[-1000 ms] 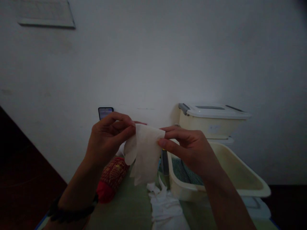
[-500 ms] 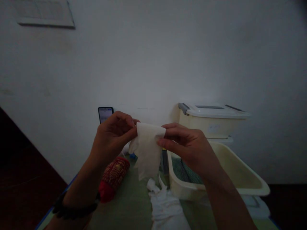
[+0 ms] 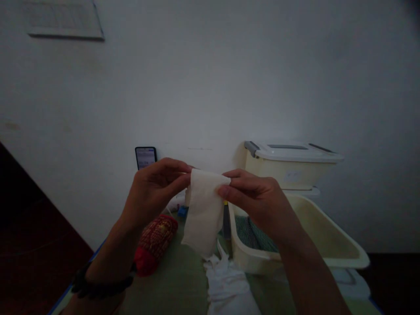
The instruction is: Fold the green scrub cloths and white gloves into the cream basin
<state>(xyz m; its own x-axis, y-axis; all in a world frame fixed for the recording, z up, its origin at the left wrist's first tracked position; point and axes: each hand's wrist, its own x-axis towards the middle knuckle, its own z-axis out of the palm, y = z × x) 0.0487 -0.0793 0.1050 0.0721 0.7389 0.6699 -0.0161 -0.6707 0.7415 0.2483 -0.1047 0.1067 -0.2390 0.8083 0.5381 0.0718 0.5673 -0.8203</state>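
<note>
Probably a room in a home: a scuffed, plain white wall, a smartphone upright near the table's back edge, and, towards its right edge, a household plastic basin before a lidded storage box.

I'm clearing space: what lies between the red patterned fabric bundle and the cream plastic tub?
The head view shows green tabletop, crumpled white cloth and a dark grey object beside the tub; held white fabric partly hides the stretch.
</note>
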